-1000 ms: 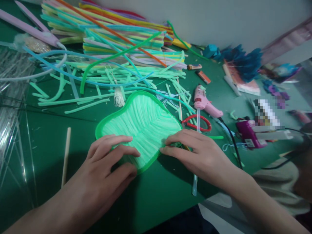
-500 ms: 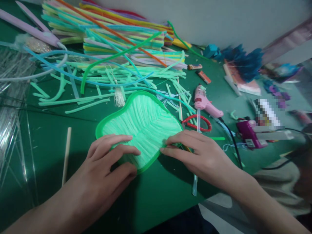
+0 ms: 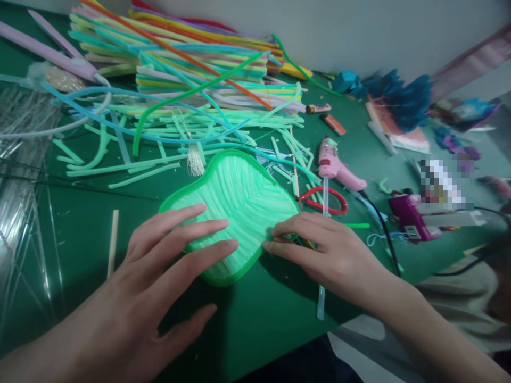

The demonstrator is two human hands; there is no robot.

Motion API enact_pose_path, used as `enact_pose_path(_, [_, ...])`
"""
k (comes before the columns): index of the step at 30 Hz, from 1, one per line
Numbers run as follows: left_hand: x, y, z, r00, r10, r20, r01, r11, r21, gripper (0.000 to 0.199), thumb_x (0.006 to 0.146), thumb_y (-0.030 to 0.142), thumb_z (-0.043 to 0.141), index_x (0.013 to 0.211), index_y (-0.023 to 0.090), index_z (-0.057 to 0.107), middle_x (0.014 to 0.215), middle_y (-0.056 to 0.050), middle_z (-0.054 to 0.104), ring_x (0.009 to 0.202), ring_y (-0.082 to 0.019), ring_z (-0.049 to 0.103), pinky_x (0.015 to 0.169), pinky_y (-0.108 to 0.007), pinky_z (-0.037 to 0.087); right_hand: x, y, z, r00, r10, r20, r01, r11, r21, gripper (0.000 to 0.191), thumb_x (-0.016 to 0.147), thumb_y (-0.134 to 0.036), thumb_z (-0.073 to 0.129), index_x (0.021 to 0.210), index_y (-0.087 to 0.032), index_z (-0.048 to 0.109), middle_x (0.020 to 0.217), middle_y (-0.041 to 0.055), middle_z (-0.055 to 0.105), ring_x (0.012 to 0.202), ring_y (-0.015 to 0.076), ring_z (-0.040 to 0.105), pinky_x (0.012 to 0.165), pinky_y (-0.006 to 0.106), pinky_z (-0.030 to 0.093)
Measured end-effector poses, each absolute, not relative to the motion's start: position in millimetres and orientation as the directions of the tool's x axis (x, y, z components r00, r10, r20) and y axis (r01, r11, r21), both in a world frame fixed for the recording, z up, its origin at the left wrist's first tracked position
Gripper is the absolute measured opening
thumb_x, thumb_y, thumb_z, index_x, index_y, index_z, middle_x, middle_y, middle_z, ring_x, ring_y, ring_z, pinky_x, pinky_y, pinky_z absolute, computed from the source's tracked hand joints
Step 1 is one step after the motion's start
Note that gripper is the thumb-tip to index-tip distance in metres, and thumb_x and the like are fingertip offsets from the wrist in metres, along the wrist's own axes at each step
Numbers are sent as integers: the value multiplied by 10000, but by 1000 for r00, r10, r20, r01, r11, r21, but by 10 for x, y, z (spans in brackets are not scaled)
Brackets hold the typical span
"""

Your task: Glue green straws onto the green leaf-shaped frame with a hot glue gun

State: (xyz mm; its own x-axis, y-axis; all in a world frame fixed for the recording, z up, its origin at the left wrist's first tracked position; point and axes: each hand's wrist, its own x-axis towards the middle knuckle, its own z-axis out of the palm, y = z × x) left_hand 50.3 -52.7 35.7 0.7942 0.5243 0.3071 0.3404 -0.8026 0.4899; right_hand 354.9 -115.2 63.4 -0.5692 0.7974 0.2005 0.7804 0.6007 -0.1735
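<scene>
A leaf shape made of pale green pipe cleaners (image 3: pixel 239 197), edged in darker green, lies over the table in front of me. My right hand (image 3: pixel 323 247) pinches its right corner between thumb and fingers. Over the left part of the leaf my left hand (image 3: pixel 159 276) is spread, fingers apart and thumb off the edge. Whether those fingertips touch the surface I cannot tell. Red-handled pliers or scissors (image 3: pixel 341 201) lie partly behind my right hand, beside a pink glue gun (image 3: pixel 335 165) with a clear glue stick (image 3: pixel 321 303) running out of it.
Bundles of coloured pipe cleaners (image 3: pixel 207 69) and cut green pieces (image 3: pixel 155 159) fill the back. Pink scissors (image 3: pixel 72 64) and clear strands (image 3: pixel 27 186) are at left, near a wooden stick (image 3: pixel 113 239). A purple box (image 3: pixel 411 215) and black cable (image 3: pixel 385 229) lie right.
My left hand has opened, its thumb coming away from the leaf's lower edge and its fingers spreading over the surface. My right hand keeps its pinch at the same corner.
</scene>
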Motion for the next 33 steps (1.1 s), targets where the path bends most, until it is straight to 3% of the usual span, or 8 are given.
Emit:
enact_pose_path(5, [422, -457, 324, 826, 480, 295, 311, -825, 471, 311, 1006, 237, 624, 1297, 338, 669, 1634, 13, 517, 1635, -274, 313, 1319, -462, 342, 3537, -1144, 638, -566, 801, 192, 783, 596, -176, 267, 1084, -80, 526, 1091, -160, 781, 1037, 92, 791, 914, 211, 734, 772, 336, 580])
enact_pose_path(10, [314, -335, 348, 793, 547, 268, 369, -781, 504, 411, 969, 203, 560, 1349, 339, 635, 1663, 12, 490, 1641, -300, 308, 1318, -497, 359, 3548, -1155, 638, -565, 803, 190, 786, 593, -174, 255, 1085, -87, 533, 1098, -166, 775, 1054, 92, 795, 936, 211, 737, 794, 336, 588])
enact_pose_path(18, [285, -154, 232, 764, 598, 243, 435, -755, 491, 306, 1013, 319, 632, 1316, 357, 644, 1584, 4, 584, 1615, -293, 360, 1277, -527, 410, 3544, -1153, 607, -573, 789, 222, 773, 611, -172, 273, 1081, -70, 519, 1092, -152, 779, 1042, 100, 791, 916, 230, 746, 759, 362, 591])
enact_pose_path(24, [326, -173, 166, 763, 612, 207, 445, -731, 517, 260, 1038, 357, 628, 1294, 319, 648, 1546, -39, 635, 1592, -330, 400, 1213, -641, 442, 3557, -1148, 592, -578, 784, 226, 767, 617, -175, 289, 1100, -96, 491, 1103, -161, 773, 1042, 99, 793, 931, 213, 743, 777, 353, 598])
enact_pose_path(33, [362, -229, 192, 736, 646, 204, 464, -700, 543, 286, 1018, 357, 644, 1301, 320, 667, 1544, -42, 640, 1583, -326, 414, 1258, -588, 390, 3546, -1142, 610, -579, 786, 218, 772, 614, -163, 280, 1087, -85, 508, 1095, -164, 777, 1038, 99, 794, 924, 205, 744, 783, 345, 602])
